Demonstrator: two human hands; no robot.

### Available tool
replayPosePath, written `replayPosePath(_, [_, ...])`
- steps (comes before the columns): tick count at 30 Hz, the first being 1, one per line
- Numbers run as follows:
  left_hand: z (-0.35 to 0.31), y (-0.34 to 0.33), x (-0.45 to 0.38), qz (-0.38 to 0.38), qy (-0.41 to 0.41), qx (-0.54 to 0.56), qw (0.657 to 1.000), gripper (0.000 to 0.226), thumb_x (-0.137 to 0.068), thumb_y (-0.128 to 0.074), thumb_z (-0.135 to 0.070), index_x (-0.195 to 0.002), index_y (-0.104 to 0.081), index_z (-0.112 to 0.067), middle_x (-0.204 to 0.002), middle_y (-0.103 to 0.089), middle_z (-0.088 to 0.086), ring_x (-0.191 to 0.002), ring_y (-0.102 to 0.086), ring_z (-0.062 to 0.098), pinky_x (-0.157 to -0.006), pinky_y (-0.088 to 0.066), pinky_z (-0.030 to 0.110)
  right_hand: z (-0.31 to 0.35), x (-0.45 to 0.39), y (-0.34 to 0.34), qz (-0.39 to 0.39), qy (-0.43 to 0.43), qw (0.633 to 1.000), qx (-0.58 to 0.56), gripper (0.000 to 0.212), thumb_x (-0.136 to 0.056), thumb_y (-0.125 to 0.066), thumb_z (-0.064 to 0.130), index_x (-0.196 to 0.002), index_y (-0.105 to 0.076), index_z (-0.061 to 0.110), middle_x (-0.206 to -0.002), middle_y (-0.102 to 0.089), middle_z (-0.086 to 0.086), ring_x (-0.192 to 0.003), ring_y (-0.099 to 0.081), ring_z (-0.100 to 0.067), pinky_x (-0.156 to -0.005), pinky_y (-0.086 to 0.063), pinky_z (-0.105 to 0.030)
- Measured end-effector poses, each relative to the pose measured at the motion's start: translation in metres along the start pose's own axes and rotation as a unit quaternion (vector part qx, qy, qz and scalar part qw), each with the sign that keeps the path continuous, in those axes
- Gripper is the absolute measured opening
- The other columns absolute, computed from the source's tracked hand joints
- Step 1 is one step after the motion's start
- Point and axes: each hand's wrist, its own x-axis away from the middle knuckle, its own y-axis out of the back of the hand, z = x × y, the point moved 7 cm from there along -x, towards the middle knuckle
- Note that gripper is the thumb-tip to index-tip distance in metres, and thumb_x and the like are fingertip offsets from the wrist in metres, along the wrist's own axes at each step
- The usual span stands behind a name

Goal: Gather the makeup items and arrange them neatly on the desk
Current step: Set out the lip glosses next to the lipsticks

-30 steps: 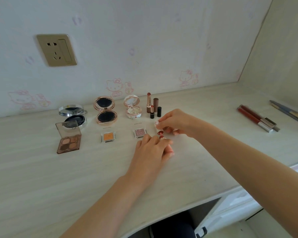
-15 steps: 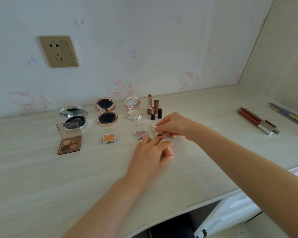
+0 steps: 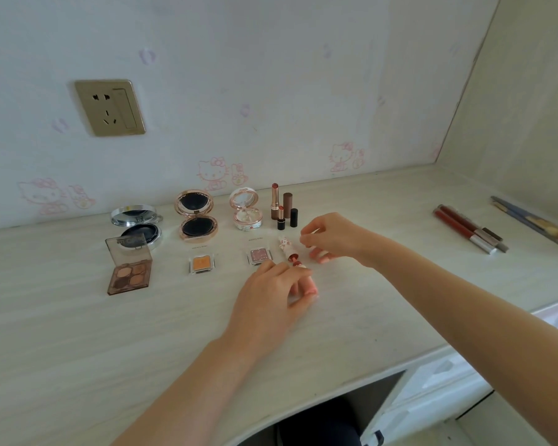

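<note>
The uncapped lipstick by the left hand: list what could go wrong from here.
1. The uncapped lipstick lies with its red tip bare between its patterned cap and the left hand, so it could smear the desk or the fingers.
2. The right hand hovers close to the standing lipsticks; a careless move might topple them.
3. The open pink eyeshadow pan beside the lipstick could get brushed.

Pale wood-grain tabletop (image 3: pixel 78 349) with makeup laid out

3 open compacts (image 3: pixel 196 217), an eyeshadow palette (image 3: pixel 129 272), 2 single shadows (image 3: pixel 201 263), upright lipsticks (image 3: pixel 275 201), 2 lip glosses (image 3: pixel 467 228).
</note>
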Motion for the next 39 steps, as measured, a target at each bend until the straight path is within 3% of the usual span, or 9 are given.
replayPosePath(2, [0.002,0.002,0.000,0.001,0.003,0.003,1.000,0.026,-0.087,-0.063,-0.040,-0.111,-0.066,-0.030,-0.080,-0.049,-0.019,-0.086,-0.044,0.007,-0.079,-0.044,0.024,0.001,0.006,0.007,-0.030,0.032,0.996,0.078,0.035,-0.090,-0.060,0.027,-0.121,-0.057,0.012,-0.108,-0.066,-0.007,-0.094,-0.066,-0.024,-0.080,-0.054,-0.031])
replayPosePath(5, [0.004,0.005,0.000,0.002,0.010,0.002,1.000,0.022,-0.087,-0.063,-0.042,-0.106,-0.067,-0.032,-0.079,-0.051,-0.017,-0.088,-0.045,0.006,-0.077,-0.043,0.023,0.002,0.018,0.014,-0.070,0.087,0.973,0.204,0.039,-0.093,-0.056,0.032,-0.128,-0.053,0.015,-0.120,-0.061,-0.001,-0.109,-0.057,-0.019,-0.088,-0.044,-0.026])
replayPosePath(8, [-0.002,0.009,-0.005,-0.008,0.001,-0.003,1.000,0.024,-0.088,-0.061,-0.040,-0.108,-0.067,-0.029,-0.082,-0.051,-0.018,-0.094,-0.045,0.006,-0.077,-0.044,0.026,-0.006,0.029,0.017,-0.069,0.122,0.956,0.259,0.040,-0.094,-0.053,0.032,-0.130,-0.051,0.015,-0.126,-0.058,0.000,-0.115,-0.053,-0.018,-0.094,-0.042,-0.026])
replayPosePath(18, [-0.046,-0.019,-0.068,0.020,-0.045,-0.009,0.999,0.017,-0.092,-0.056,-0.031,-0.095,-0.070,-0.022,-0.083,-0.061,-0.009,-0.092,-0.050,0.011,-0.073,-0.048,0.034,-0.060,0.059,0.081,-0.124,0.109,0.939,0.300,0.034,-0.093,-0.055,0.030,-0.124,-0.056,0.015,-0.121,-0.062,-0.001,-0.113,-0.055,-0.017,-0.089,-0.038,-0.021])
replayPosePath(25, [-0.082,-0.088,-0.113,0.093,-0.095,-0.031,0.991,0.022,-0.095,-0.048,-0.031,-0.106,-0.065,-0.023,-0.096,-0.062,-0.009,-0.102,-0.048,0.012,-0.073,-0.044,0.029,-0.107,0.078,0.144,-0.174,0.056,0.932,0.312,0.031,-0.093,-0.056,0.030,-0.121,-0.058,0.018,-0.119,-0.062,0.002,-0.108,-0.057,-0.015,-0.088,-0.043,-0.023])
replayPosePath(30, [-0.112,-0.136,-0.150,0.129,-0.112,-0.021,0.985,0.026,-0.095,-0.048,-0.028,-0.116,-0.060,-0.020,-0.110,-0.060,-0.004,-0.113,-0.048,0.016,-0.085,-0.047,0.035,-0.142,0.083,0.182,-0.233,0.011,0.914,0.333,0.027,-0.093,-0.054,0.023,-0.117,-0.061,0.015,-0.127,-0.053,-0.005,-0.114,-0.052,-0.027,-0.097,-0.044,-0.037])
replayPosePath(35, [-0.133,-0.178,-0.186,0.168,-0.125,-0.034,0.977,0.033,-0.095,-0.044,-0.021,-0.127,-0.052,-0.017,-0.130,-0.051,0.001,-0.125,-0.042,0.020,-0.095,-0.044,0.039,-0.171,0.084,0.202,-0.264,0.000,0.891,0.369,0.026,-0.094,-0.049,0.018,-0.115,-0.062,0.012,-0.118,-0.054,-0.009,-0.100,-0.049,-0.029,-0.088,-0.043,-0.035])
replayPosePath(39, [-0.144,-0.200,-0.209,0.183,-0.136,-0.042,0.973,0.040,-0.094,-0.040,-0.010,-0.133,-0.046,-0.017,-0.137,-0.046,0.003,-0.129,-0.038,0.024,-0.098,-0.043,0.042,-0.183,0.081,0.208,-0.282,-0.011,0.885,0.371,0.028,-0.094,-0.047,0.021,-0.117,-0.059,0.010,-0.118,-0.053,-0.008,-0.101,-0.047,-0.027,-0.087,-0.042,-0.033])
